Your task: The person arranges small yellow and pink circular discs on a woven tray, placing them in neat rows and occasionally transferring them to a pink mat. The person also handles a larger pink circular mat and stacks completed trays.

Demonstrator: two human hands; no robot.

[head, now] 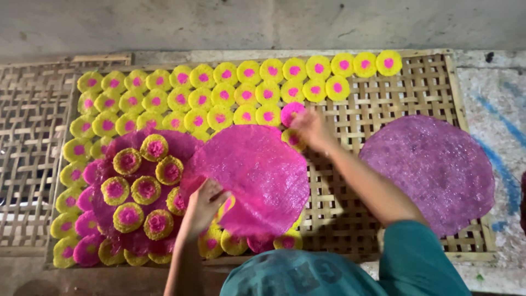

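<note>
My left hand (205, 204) grips the near edge of a large round pink sheet (257, 175) and holds it tilted over the small discs. My right hand (310, 127) reaches forward and pinches a small yellow disc with a pink centre (293, 138) at the end of the third row. Many such yellow-and-pink discs (219, 93) lie in rows on a woven bamboo tray (405, 93). A stack of pink sheets carrying several discs (139, 189) lies to the left of the raised sheet.
A second large purple-pink sheet (433, 170) lies flat on the tray's right part. Another bamboo lattice tray (27, 153) sits at the left. A grey wall (263, 22) runs along the far side. My teal sleeve (416, 257) shows at the bottom.
</note>
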